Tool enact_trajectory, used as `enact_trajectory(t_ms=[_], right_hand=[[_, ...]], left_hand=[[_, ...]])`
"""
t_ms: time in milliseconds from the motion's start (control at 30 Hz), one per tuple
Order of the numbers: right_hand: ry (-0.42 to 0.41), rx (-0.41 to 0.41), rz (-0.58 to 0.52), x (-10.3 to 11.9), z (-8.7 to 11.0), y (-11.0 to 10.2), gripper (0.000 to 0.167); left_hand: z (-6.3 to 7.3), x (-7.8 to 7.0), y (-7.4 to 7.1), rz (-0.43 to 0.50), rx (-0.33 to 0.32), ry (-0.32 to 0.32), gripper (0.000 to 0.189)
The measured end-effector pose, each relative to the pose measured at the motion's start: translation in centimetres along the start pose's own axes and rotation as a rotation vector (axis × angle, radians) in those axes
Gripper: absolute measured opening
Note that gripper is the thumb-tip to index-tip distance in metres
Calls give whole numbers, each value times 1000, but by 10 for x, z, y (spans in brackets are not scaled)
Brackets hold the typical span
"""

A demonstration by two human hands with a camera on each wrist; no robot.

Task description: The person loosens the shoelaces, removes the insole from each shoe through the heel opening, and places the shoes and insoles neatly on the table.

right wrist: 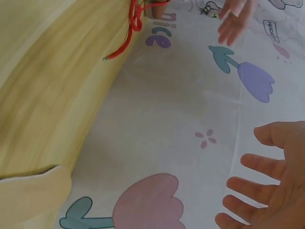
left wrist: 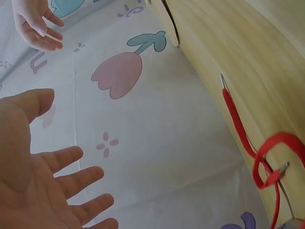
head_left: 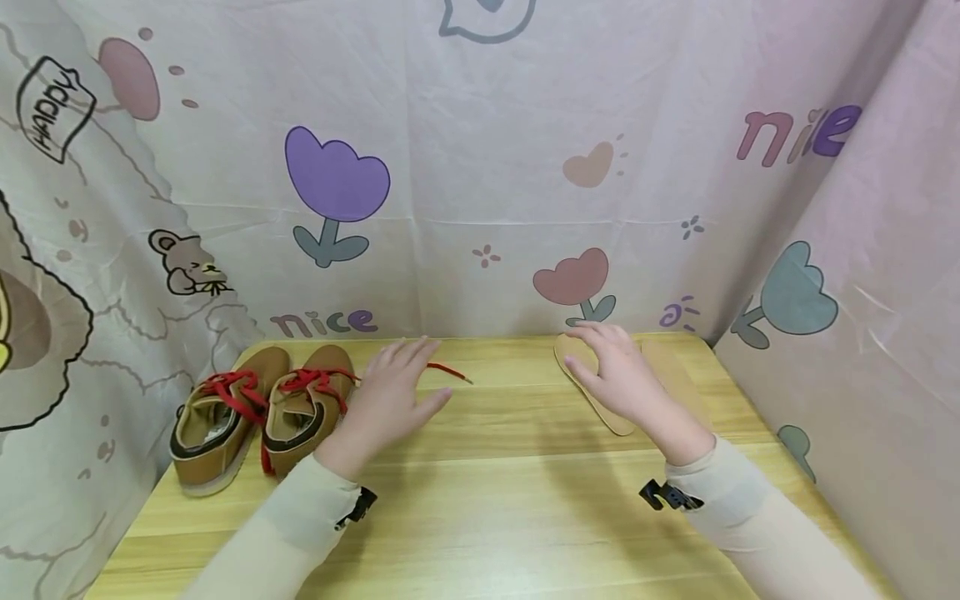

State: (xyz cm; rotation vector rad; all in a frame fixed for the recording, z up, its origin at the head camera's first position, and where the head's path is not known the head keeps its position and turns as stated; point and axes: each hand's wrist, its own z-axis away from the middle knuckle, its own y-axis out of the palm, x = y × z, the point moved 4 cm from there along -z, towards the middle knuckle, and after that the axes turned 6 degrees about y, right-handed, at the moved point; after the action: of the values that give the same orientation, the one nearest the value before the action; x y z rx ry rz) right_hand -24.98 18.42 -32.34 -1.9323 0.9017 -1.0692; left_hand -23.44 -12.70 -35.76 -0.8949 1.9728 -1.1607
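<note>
A pair of brown shoes with red laces stands at the left of the table: one shoe at the far left, the other shoe beside it. My left hand hovers just right of them, fingers spread and holding nothing. Past its fingers, the tip of a red shoelace lies on the wood; in the left wrist view the shoelace is looped and shows metal tips. My right hand, also holding nothing, hangs over two tan insoles, partly hiding the left insole; the other insole lies behind the wrist.
The wooden table ends at the back against a printed curtain. More curtain hangs along the left and right sides. A dark strap clip sits on each wrist.
</note>
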Motion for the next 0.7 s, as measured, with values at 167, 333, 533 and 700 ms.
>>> enact_trajectory(t_ms=[167, 333, 533, 700], right_hand=[[-25, 0, 16, 6, 0, 9, 49], [-42, 0, 78, 8, 0, 18, 59], [-54, 11, 144, 8, 1, 29, 69], [-55, 38, 174, 9, 2, 38, 75]], left_hand=[[-4, -2, 7, -15, 7, -34, 80], [-6, -5, 13, -14, 12, -54, 82], [-9, -10, 21, -10, 20, -54, 85], [-11, -11, 28, -28, 30, -58, 86]])
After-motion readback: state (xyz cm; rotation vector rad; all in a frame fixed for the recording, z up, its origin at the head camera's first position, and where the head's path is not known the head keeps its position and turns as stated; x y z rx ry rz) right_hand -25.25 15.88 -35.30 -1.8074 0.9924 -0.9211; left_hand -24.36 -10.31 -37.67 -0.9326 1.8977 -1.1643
